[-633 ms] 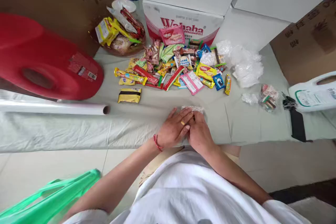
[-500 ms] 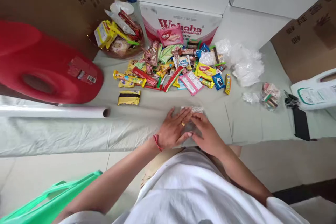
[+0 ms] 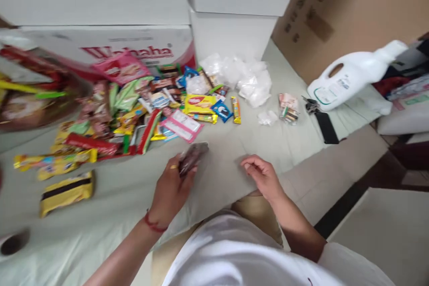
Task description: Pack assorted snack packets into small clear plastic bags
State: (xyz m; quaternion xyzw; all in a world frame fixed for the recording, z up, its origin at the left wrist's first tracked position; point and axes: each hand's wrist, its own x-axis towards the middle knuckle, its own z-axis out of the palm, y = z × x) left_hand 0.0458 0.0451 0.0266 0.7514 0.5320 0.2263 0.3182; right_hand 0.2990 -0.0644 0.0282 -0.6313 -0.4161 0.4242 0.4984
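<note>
My left hand [image 3: 172,183], with a red cord at the wrist and a ring, is wrapped round a clear plastic packet [image 3: 193,157] with dark brown contents, near the table's front. What exactly lies inside is blurred. To the right and apart from it, my right hand [image 3: 263,176] hovers with fingers curled together and nothing visible in them. Beyond the hands lies a pile of wrapped snacks, including a yellow wafer packet [image 3: 200,104], a pink and white packet [image 3: 182,125] and a small orange-yellow bar [image 3: 236,110].
Crumpled clear plastic bags [image 3: 253,80] lie right of the pile, before white boxes [image 3: 231,35]. A filled clear bag [image 3: 288,109], keys [image 3: 312,105], a black flat case [image 3: 326,128] and a white jug [image 3: 351,76] stand further right. A yellow packet [image 3: 67,192] lies left.
The view has swung to the right. My hands, together over clear plastic before, are now apart; the left has the dark packet lifted, and the right has drawn away.
</note>
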